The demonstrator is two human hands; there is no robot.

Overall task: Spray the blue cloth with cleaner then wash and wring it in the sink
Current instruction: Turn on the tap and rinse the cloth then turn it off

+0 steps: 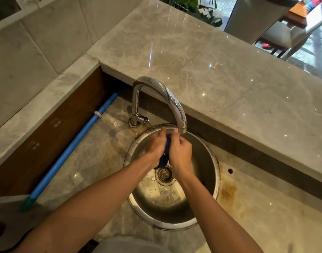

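Clenching blue cloth (pixel 166 152) between left hand (pixel 156 146) and right hand (pixel 180 154); cloth tail dangling below grip.

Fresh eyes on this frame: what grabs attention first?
First, the two bare hands, left hand and right hand, clenched together on a bunched dark blue cloth above the round stainless steel sink, just under the spout of the curved chrome faucet. Next, the bright blue pipe running diagonally along the counter to the left of the sink, and the rusty brown staining on the marble by the sink's right rim.
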